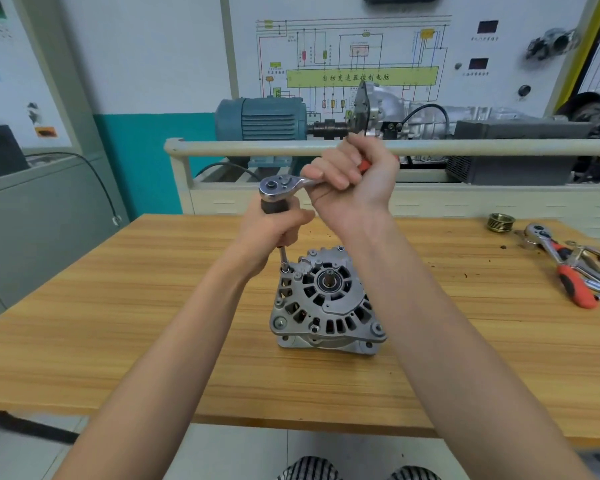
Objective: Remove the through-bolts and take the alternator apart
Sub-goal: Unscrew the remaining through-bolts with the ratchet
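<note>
Wood-grain surface (118,323) carries the alternator (326,303), standing unclamped near its middle. My right hand (354,174) is clenched round the ratchet (281,187) handle; my left hand (274,226) grips the extension (284,259) on a through-bolt at the housing's far-left edge. If I pull hard, the body may twist or tip, and the socket could slip off.

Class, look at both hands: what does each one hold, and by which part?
Right hand grips the chrome ratchet wrench by its red handle; left hand grips the dark extension bar just under the ratchet head.
</note>
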Available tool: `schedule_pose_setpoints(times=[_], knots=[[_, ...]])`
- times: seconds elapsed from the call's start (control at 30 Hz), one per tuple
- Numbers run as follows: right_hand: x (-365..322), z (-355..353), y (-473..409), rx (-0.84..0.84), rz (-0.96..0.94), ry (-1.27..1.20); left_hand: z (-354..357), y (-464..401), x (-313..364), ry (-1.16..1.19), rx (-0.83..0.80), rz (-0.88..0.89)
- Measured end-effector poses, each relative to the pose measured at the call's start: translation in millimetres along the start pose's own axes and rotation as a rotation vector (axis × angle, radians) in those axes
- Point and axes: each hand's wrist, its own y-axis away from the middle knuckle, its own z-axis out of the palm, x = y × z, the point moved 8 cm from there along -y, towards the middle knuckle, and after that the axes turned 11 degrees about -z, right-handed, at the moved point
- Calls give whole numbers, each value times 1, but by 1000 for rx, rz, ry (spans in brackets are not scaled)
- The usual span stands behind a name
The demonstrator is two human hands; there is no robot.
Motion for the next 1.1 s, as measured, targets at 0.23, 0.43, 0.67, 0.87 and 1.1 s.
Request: schedule_pose_setpoints(times=[0.23,0.43,0.67,0.87,1.1], knots=[[-2,12,50,-268,-514,182,-20,12,-4,167,515,44],[-3,11,14,-159,-138,110,-18,9,0,66,359,49],[11,9,-14,9,182,53,2,0,7,12,-161,16],[0,4,30,-134,-306,79,-17,3,-2,121,307,49],[-6,20,50,-318,-564,268,-20,9,-2,170,527,57]])
